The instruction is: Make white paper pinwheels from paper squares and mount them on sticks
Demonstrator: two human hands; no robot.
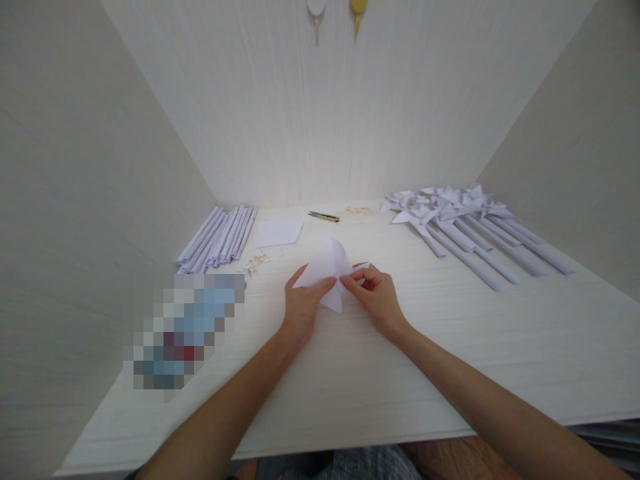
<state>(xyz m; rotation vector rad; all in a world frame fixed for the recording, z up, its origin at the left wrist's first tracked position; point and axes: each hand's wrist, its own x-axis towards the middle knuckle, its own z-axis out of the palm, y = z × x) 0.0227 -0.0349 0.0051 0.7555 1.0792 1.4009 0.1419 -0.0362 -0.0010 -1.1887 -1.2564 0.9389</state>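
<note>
- White paper, folded into pointed flaps, is what I hold: the folded paper piece point(330, 270) sits at the middle of the table point(450, 347), just in front of me.
- Its surface is plain and unmarked, with crisp creases; one flap rises to a rounded peak away from me, another tapers to a tip toward me.
- Its long axis runs roughly from that far peak to the near tip, away from me and back; a small flap sticks out to the right.
- My left hand point(303, 307) pinches the left flap between thumb and fingers, closed on the paper.
- My right hand point(377, 297) grips the right side near the centre, fingertips curled onto it.
- To the left lie rolled paper sticks point(217, 239), a flat white sheet point(279, 233) and small pins point(255, 262).
- Behind the piece lies a cutter point(323, 216).
- Finished pinwheels point(450, 220) lie to the right, well apart.
</note>
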